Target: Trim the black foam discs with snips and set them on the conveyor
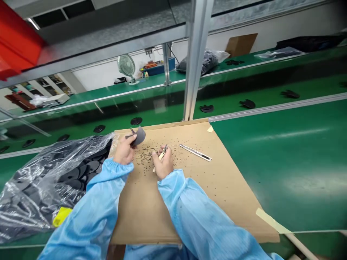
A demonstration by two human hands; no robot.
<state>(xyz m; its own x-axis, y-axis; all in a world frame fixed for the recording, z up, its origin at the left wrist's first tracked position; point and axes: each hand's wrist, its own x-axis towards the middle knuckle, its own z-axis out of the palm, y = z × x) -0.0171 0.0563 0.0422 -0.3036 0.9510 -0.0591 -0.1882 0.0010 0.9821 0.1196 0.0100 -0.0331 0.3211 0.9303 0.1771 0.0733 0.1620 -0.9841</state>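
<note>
A: What is the left hand [125, 148] doing?

B: It is pinching a dark grey curved piece [140, 135] between thumb and fingers, with the rounded end sticking out beyond the fingertips. The piece is sitting above the far left part of a cardboard sheet [146, 213].

A: And the right hand [165, 164]?

B: That one is curling around a slim, pale-handled tool [163, 152], its metal end pointing away from the person. I'm not making out exactly what kind of tool it is. The tool and the piece are standing apart, with a gap between them.

A: What is lying around the hands?

B: Tiny black bits [146, 157] are scattering the cardboard, gathering thickest between the two hands. A silver cutter [195, 152] is lying to the right of the right hand, near it but untouched.

A: Anything beside the cardboard?

B: A clear plastic bag [35, 162] is lying on the left, holding many similar dark pieces [93, 166], and something yellow [61, 216] is showing near the left sleeve [92, 206]. The green counter [284, 155] is running on to the right, and beyond the cardboard more dark pieces [136, 121] are resting in a spaced row.
</note>
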